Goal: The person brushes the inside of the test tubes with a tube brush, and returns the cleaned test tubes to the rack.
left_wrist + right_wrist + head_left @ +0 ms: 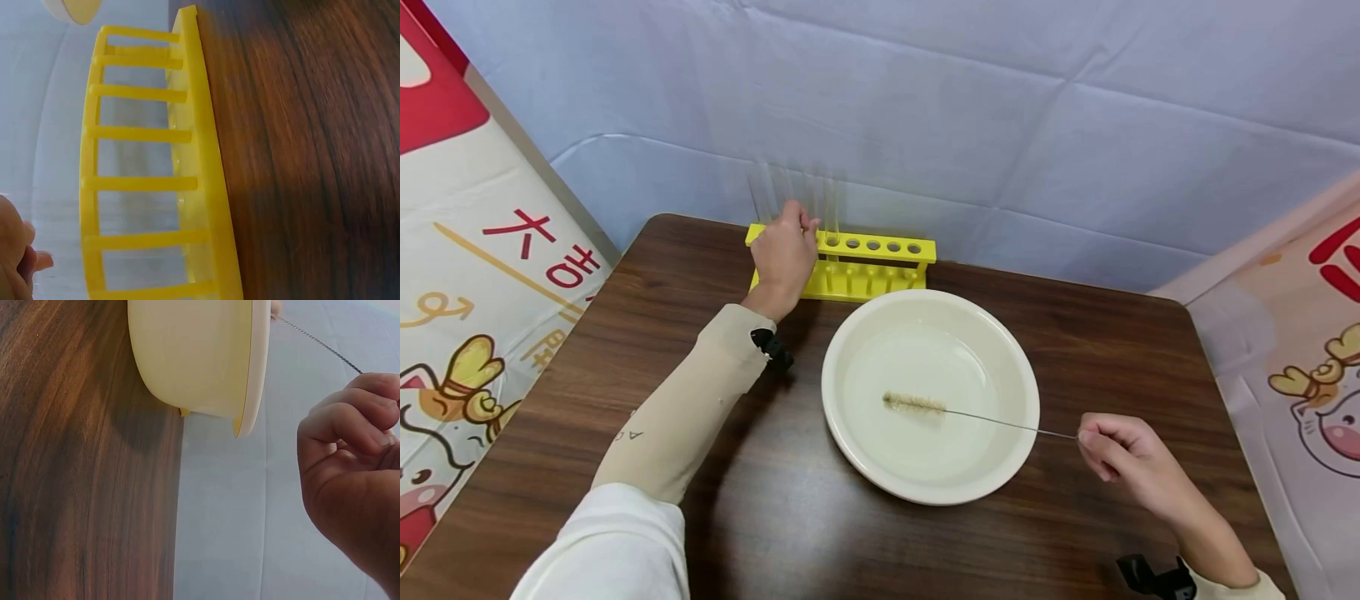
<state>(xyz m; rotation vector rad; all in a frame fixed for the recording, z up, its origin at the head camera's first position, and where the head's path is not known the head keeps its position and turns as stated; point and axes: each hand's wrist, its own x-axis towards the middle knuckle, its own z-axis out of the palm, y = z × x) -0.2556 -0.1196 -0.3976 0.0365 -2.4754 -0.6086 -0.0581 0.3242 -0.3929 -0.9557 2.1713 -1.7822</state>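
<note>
In the head view, my left hand [786,254] is at the left part of a yellow test tube rack [917,250], its fingers curled at one of the clear glass test tubes [832,204] standing there. The hand partly hides the tubes. From the left wrist, the fingers [15,253] show beside the rack's top bar. My right hand [1131,458] pinches the end of the thin wire handle of a test tube brush [917,403]. Its bristle head lies in the white basin [1030,375], in the water. The right wrist view shows the wire running into the curled fingers [350,425].
The basin stands on a dark wooden table [760,517], just in front of the rack. Several rack holes on the right hold no tube. A pale cloth [962,108] hangs behind the table, and printed sheets [490,275] hang at the sides.
</note>
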